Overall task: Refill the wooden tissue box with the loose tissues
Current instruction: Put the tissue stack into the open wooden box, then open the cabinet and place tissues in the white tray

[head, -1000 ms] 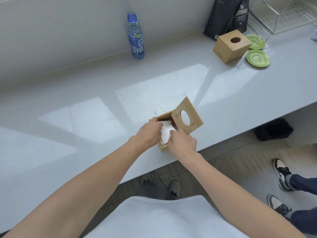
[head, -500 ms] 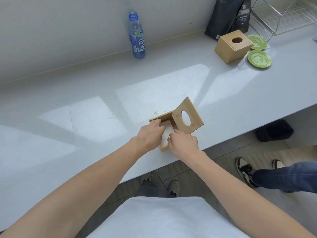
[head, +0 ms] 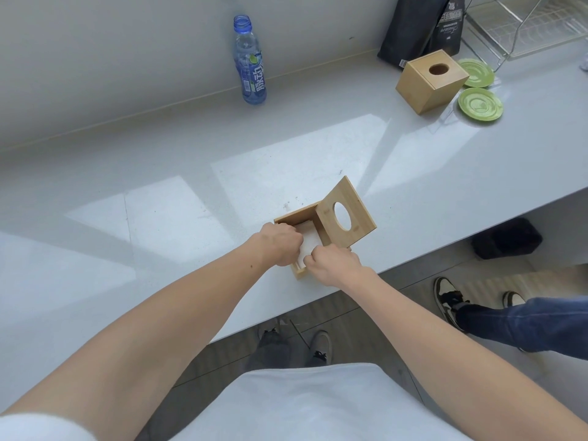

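An open wooden tissue box (head: pixel 294 218) sits near the front edge of the white counter (head: pixel 159 211). Its lid (head: pixel 345 214), with an oval hole, stands tilted up at the box's right side. A white stack of tissues (head: pixel 308 241) lies inside the box. My left hand (head: pixel 278 246) has its fingers curled down on the stack's left side. My right hand (head: pixel 334 265) pinches the stack at its near right corner. Both hands hide much of the tissues and the box's near wall.
A second, closed wooden tissue box (head: pixel 431 81) stands far right beside two green saucers (head: pixel 480 105). A blue water bottle (head: pixel 249 62) stands by the wall. Black bags (head: pixel 423 27) and a wire rack (head: pixel 521 30) sit at the back right. Another person's legs (head: pixel 509 319) are on the floor.
The tissues have gone down from above the rim into the box, and both hands have sunk with them. The other person's legs have stepped left on the floor.
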